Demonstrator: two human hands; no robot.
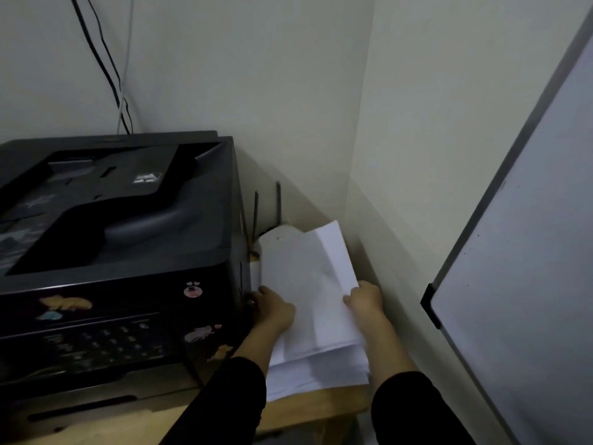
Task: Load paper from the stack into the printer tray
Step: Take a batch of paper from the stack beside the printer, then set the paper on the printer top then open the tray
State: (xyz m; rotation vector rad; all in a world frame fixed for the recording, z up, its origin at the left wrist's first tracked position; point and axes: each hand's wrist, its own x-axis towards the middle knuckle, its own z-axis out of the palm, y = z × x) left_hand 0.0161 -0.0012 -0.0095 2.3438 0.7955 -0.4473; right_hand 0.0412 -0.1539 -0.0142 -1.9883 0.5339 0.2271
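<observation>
Both long edges of a sheaf of white paper are held, the top part of the stack it comes from. The left hand is at the sheaf's left edge, squeezed into the narrow gap beside the printer. Its fingers are curled at that edge, their tips hidden under the paper. The right hand pinches the right edge, thumb on top and fingers below. A grip on each side likely keeps the loose sheets square and stops them fanning out. Even so, the sheaf bows along its length, the right strip standing higher than the rest.

The stack lies on the wooden table, at its right end, between the printer's side and the wall. That spot keeps spare paper within reach of the machine but leaves little room for the hands. The sheets below the sheaf are slightly splayed at the near end and overhang toward the person.

The tray is probably the low drawer with a dark slot at the printer's foot. It looks closed, and nothing of its contents shows. The recess on the printer's top holds no paper that can be seen. So the load is not yet begun: the sheaf has to come clear of the corner and travel round to the front.

Stickers dot the printer's front, cables run down the wall behind it, and a whiteboard leans at the right.
</observation>
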